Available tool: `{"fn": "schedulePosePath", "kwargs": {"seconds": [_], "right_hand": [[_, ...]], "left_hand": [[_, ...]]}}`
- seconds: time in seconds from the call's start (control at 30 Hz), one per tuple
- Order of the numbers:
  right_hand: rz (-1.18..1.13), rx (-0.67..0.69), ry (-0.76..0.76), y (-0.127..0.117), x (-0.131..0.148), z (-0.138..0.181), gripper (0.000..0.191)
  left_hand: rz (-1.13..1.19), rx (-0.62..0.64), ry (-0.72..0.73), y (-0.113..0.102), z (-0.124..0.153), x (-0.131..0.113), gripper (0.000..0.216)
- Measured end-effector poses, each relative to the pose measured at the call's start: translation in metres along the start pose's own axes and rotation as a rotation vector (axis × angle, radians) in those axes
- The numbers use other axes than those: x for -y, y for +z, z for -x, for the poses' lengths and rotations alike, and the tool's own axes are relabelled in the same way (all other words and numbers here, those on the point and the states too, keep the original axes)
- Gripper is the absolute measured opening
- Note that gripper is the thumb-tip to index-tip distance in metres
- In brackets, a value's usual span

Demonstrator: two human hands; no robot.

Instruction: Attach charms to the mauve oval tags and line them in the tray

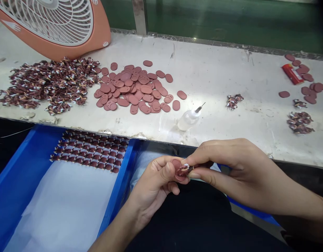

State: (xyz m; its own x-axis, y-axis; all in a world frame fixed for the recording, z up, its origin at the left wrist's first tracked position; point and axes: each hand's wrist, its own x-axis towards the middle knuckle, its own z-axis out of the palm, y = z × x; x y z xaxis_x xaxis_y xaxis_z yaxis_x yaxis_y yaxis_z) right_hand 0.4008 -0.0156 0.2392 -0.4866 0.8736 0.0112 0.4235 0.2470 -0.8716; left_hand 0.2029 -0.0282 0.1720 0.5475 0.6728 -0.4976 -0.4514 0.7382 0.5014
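Observation:
My left hand pinches a reddish-brown oval base between thumb and fingers, below the bench's front edge. Against that base, my right hand holds a small painted figurine in brown, white and cream, its thumb and forefinger closed on it. The two pieces touch, though the fingers partly cover where they meet. Just beyond my hands, a translucent squeeze bottle with a needle tip leans on the bench, its needle pointing up and right.
Loose oval bases are heaped mid-bench, beside a figurine pile. An orange fan stands behind. Rows of assembled pieces lie on white sheeting in a blue tray. A red battery-like cylinder lies at right.

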Motion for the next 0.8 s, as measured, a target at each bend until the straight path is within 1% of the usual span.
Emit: {"fn": "schedulePosePath", "kwargs": {"seconds": [0.23, 0.47, 0.67, 0.8], "right_hand": [[0.086, 0.027, -0.054, 0.001, 0.004, -0.003, 0.012], [0.167, 0.033, -0.105, 0.005, 0.008, -0.003, 0.010], [0.203, 0.012, -0.131, 0.007, 0.010, -0.001, 0.011], [0.225, 0.027, -0.133, 0.007, 0.011, 0.000, 0.013]], "left_hand": [[0.028, 0.001, -0.003, -0.003, 0.001, 0.002, 0.038], [0.083, -0.050, -0.021, -0.002, 0.004, 0.001, 0.035], [0.100, -0.050, -0.037, 0.001, 0.006, 0.001, 0.035], [0.118, -0.033, -0.053, 0.002, 0.006, 0.000, 0.038]]}}
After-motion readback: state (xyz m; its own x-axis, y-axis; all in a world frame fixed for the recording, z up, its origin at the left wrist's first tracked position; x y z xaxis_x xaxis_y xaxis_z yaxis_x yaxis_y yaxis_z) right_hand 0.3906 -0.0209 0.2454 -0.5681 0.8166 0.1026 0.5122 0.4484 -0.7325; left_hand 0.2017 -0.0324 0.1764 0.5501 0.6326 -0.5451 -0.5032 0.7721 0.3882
